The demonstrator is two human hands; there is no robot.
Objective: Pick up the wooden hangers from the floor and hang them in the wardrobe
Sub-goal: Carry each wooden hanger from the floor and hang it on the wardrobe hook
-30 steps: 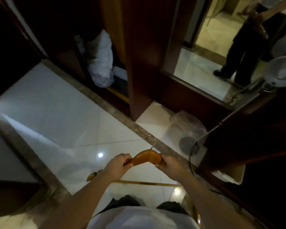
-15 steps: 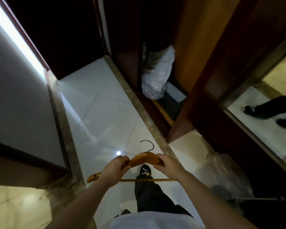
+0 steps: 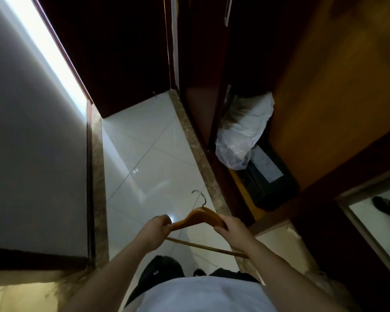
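I hold one wooden hanger (image 3: 197, 218) with a metal hook in front of my body, above the white tiled floor. My left hand (image 3: 154, 230) grips its left shoulder and my right hand (image 3: 231, 228) grips its right shoulder. The hook points up and away from me, and the lower bar runs under my wrists. The open wardrobe (image 3: 245, 64) of dark red-brown wood stands ahead on the right. Its inside is dark and no rail shows.
A white plastic bag (image 3: 241, 131) and a dark case (image 3: 269, 174) lie on the wardrobe's bottom. A grey wall (image 3: 32, 143) bounds the narrow tiled floor (image 3: 149, 149) on the left. A mirror (image 3: 383, 221) at the lower right reflects a shoe.
My view has swung left and up, so the wardrobe opening now sits ahead on the right. Both hands keep the same grip on the hanger.
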